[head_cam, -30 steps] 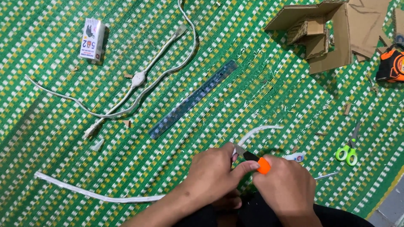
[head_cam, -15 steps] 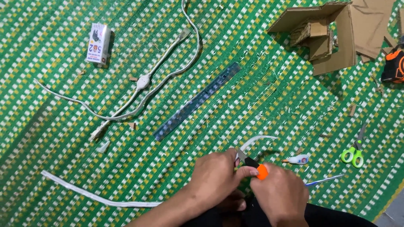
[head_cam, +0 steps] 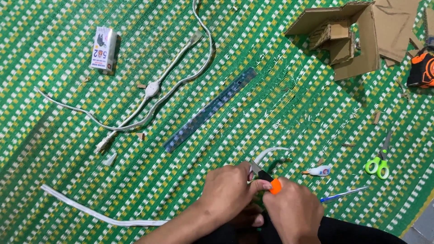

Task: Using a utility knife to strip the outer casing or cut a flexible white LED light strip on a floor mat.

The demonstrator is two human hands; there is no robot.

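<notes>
Both hands meet at the bottom centre, over a green woven mat (head_cam: 135, 180). Left hand (head_cam: 228, 192) is curled closed, fingers pinching a short white flat cable piece (head_cam: 267, 153) that arcs up and right from the fingertips. Right hand (head_cam: 296, 212) is closed around a utility knife (head_cam: 271, 183) with an orange tip; its metal blade sits right at the cable end, between the two hands. Exact contact point is hidden by the fingers. A long white flat cable (head_cam: 90, 210) lies on the mat left of the left forearm. A blue translucent ruler (head_cam: 210, 110) lies diagonally mid-frame, well apart from the hands. A white cord with inline switch (head_cam: 151, 89) loops at upper left, with a small white box (head_cam: 103, 49) near it. To the right of the hands: a small glue tube (head_cam: 320, 171), a blue pen (head_cam: 342, 194), green-handled scissors (head_cam: 379, 162). Cardboard pieces (head_cam: 357, 36) are at the top right.
</notes>
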